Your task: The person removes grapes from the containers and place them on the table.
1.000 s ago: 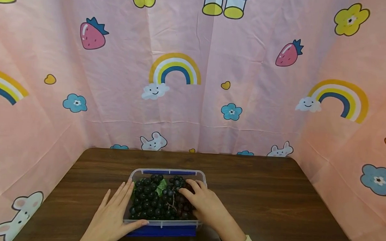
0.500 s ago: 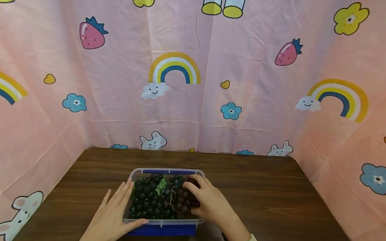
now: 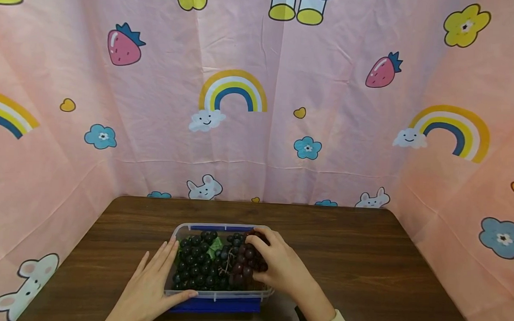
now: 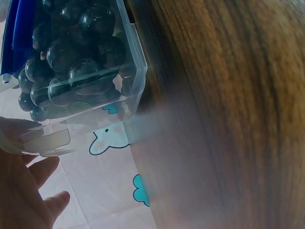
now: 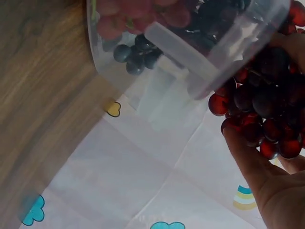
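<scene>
A clear plastic box (image 3: 214,295) with blue clips holds bunches of grapes. Bunches of black grapes (image 3: 196,260) with a green leaf (image 3: 215,246) fill its left and middle. My left hand (image 3: 148,282) rests straight-fingered along the left wall, thumb on the front rim; in the left wrist view its fingers (image 4: 45,169) show beside the wall. On the right side, my right hand (image 3: 283,263) grips a bunch of dark red grapes (image 3: 245,264). That bunch (image 5: 267,100) hangs above the box's rim in the right wrist view, thumb and fingers around it.
Under the box is a dark brown wooden table (image 3: 343,258). A pink cloth (image 3: 240,145) printed with rainbows and strawberries hangs behind and along both sides. Paler red grapes (image 5: 143,14) show through the box wall in the right wrist view.
My right hand has taken hold of the red grapes and drawn them up and slightly to the right. My left hand stays on the box.
</scene>
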Tool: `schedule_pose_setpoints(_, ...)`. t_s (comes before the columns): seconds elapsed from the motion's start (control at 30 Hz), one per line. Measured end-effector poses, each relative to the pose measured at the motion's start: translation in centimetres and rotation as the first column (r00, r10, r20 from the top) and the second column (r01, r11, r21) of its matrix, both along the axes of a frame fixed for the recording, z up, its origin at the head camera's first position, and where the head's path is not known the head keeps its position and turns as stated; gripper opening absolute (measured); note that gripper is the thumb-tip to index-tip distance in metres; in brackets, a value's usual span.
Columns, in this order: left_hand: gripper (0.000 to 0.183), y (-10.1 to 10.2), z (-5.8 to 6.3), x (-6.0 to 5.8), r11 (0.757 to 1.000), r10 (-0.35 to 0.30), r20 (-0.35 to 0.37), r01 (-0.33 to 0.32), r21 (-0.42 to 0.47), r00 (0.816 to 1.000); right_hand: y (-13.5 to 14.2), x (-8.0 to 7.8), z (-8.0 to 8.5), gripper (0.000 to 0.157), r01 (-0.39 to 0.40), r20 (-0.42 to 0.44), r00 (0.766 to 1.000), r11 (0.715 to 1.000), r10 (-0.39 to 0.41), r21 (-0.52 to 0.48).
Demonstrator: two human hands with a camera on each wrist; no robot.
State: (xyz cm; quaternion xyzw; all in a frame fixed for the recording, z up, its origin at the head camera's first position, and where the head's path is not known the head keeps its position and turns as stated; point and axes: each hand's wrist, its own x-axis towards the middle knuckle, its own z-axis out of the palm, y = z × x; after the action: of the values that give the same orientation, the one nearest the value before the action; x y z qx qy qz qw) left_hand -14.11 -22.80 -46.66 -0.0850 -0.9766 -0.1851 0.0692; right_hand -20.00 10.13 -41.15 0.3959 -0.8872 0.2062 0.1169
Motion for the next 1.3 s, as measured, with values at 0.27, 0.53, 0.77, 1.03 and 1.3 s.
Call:
schedule_pose_setpoints(0.27, 0.12, 0.0, 0.0, 0.1, 1.0, -0.002, 0.001, 0.002, 0.004, 1.0, 0.2, 0.0, 0.7, 0.071, 0.022, -0.018, 1.0, 0.999, -0.023, -0.028)
schedule_pose_setpoints(0.53, 0.121, 0.0, 0.0, 0.0, 1.0, -0.005, 0.002, 0.005, 0.005, 1.0, 0.4, -0.1, 1.4, 0.071, 0.034, -0.044, 0.998, 0.998, -0.036, -0.05)
schedule_pose_setpoints(0.77, 0.122, 0.0, -0.1, 0.0, 1.0, -0.003, 0.015, 0.002, 0.015, 1.0, 0.5, -0.2, 2.1, 0.071, 0.037, -0.048, 0.998, 0.997, -0.04, -0.065)
schedule_pose_setpoints(1.03, 0.122, -0.1, -0.1, -0.1, 0.999, -0.01, 0.029, 0.009, 0.033, 1.0, 0.7, -0.4, 2.8, 0.073, 0.051, -0.062, 0.996, 0.996, -0.056, -0.079)
schedule_pose_setpoints(1.3, 0.123, -0.1, -0.1, -0.1, 0.999, -0.006, 0.035, 0.004, 0.034, 0.999, 0.9, -0.6, 3.3, 0.074, 0.063, -0.066, 0.995, 0.994, -0.069, -0.089)
